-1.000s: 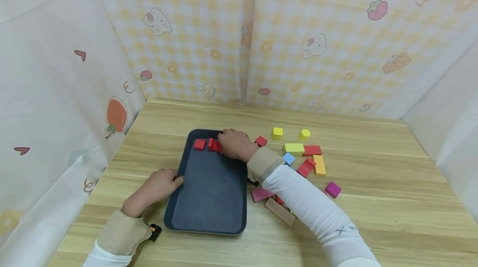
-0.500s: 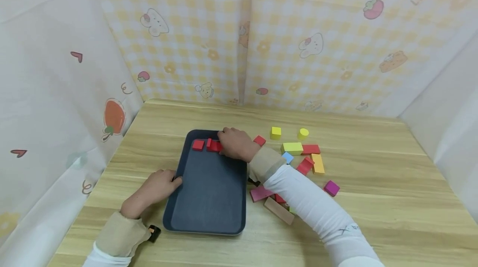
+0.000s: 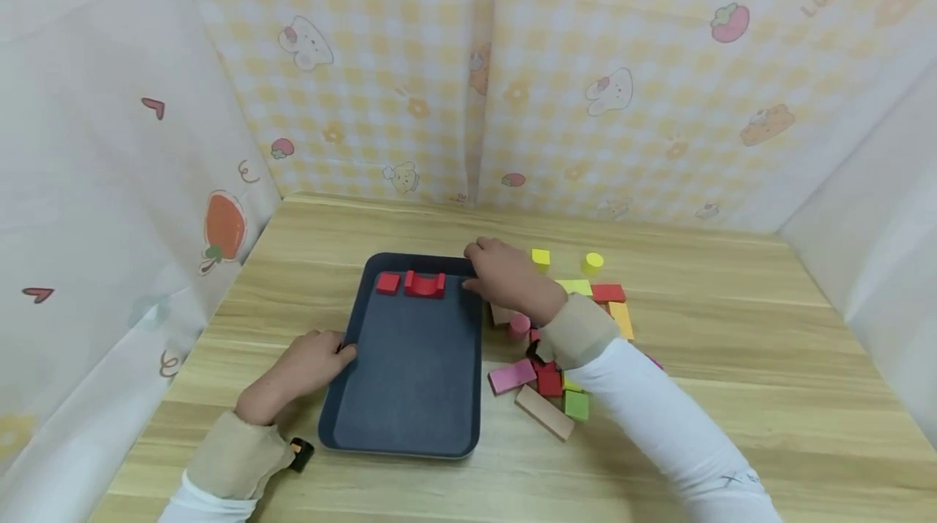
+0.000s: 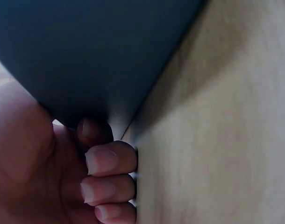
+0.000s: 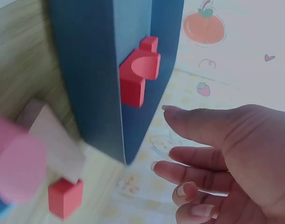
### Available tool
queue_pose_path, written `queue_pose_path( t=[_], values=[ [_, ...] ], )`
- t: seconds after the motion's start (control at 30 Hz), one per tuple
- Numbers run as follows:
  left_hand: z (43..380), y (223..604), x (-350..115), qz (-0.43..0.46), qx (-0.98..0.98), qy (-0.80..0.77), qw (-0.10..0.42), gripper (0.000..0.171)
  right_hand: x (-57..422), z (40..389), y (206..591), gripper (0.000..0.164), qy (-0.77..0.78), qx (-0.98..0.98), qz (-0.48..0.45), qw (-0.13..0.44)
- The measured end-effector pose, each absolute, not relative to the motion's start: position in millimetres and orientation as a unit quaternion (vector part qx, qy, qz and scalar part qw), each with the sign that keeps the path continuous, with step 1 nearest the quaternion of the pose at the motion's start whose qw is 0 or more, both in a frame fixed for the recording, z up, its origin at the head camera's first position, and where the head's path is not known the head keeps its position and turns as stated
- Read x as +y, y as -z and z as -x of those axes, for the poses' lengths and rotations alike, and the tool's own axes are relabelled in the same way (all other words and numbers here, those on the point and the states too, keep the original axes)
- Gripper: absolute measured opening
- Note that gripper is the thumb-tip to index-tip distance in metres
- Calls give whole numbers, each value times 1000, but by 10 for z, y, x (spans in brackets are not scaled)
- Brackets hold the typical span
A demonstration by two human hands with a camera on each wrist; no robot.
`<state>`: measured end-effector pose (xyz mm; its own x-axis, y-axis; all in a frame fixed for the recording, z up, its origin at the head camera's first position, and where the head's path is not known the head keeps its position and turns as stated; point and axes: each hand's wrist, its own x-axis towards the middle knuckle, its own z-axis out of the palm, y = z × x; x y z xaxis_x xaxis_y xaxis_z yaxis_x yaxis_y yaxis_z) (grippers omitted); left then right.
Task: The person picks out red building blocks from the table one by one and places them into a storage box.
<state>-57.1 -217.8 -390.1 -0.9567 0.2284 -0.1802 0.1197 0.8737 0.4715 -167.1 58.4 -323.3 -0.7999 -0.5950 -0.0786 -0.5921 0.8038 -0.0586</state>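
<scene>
A dark blue-grey tray (image 3: 406, 376) lies on the table. My left hand (image 3: 311, 360) grips its left rim, thumb over the edge; the left wrist view shows several fingers (image 4: 110, 161) curled beside the tray's wall. Inside, near the far end, sit a flat red block (image 3: 388, 284) and a red arch-shaped block (image 3: 424, 287) with its hollow upward. My right hand (image 3: 512, 275) hovers over the tray's far right corner. In the right wrist view its thumb and fingers are apart, with nothing between them.
Right of the tray lie several loose blocks: a pink one (image 3: 512, 376), a tan plank (image 3: 545, 413), a green one (image 3: 576, 405), a pink cylinder (image 3: 519, 325) and an orange one (image 3: 621, 320). Farther back stand a yellow cube (image 3: 540, 259) and a yellow cylinder (image 3: 593, 264).
My right hand has let go of the red arch-shaped block in the tray and moved right, uncovering it. The left hand stays on the rim.
</scene>
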Motion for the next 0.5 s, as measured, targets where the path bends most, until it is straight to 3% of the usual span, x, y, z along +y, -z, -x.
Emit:
queue_pose_path(
  t=[0.5],
  values=[
    [581, 3929, -2194, -94, 962, -230, 115, 32, 1261, 1586, 3216, 41, 28, 956, 293, 20]
  ],
)
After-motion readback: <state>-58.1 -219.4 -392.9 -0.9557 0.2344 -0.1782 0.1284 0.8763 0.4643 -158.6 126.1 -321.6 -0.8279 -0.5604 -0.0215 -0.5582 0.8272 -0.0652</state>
